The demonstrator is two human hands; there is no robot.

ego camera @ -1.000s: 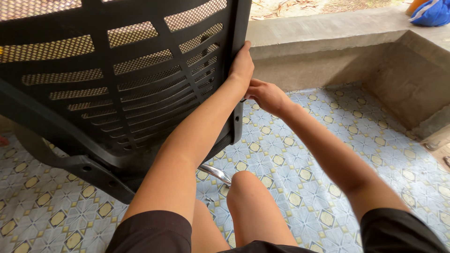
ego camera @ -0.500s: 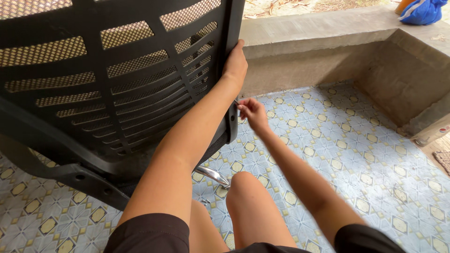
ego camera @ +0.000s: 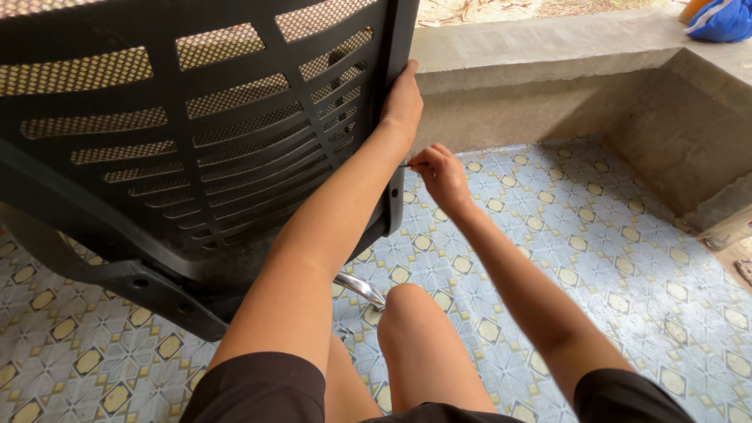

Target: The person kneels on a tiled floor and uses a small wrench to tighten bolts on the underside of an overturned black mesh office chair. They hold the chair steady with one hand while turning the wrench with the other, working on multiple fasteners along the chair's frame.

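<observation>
A black mesh office chair back (ego camera: 196, 133) with a slatted plastic frame fills the left and upper part of the head view. My left hand (ego camera: 403, 100) grips its right edge. My right hand (ego camera: 440, 174) pinches a thin metal tool (ego camera: 404, 165), too small to identify, whose tip points at that same edge just below my left hand. My bare knee (ego camera: 407, 305) rises at the bottom centre, under both arms.
Patterned blue and yellow floor tiles (ego camera: 595, 258) spread to the right. A concrete ledge (ego camera: 548, 47) and step wall (ego camera: 689, 133) bound the back and right. A blue bag (ego camera: 721, 19) lies on the ledge. A chrome chair part (ego camera: 360, 288) pokes out below the chair back.
My right hand moved in from the right toward the chair's edge and now holds the thin tool against it. My left hand stayed on the edge.
</observation>
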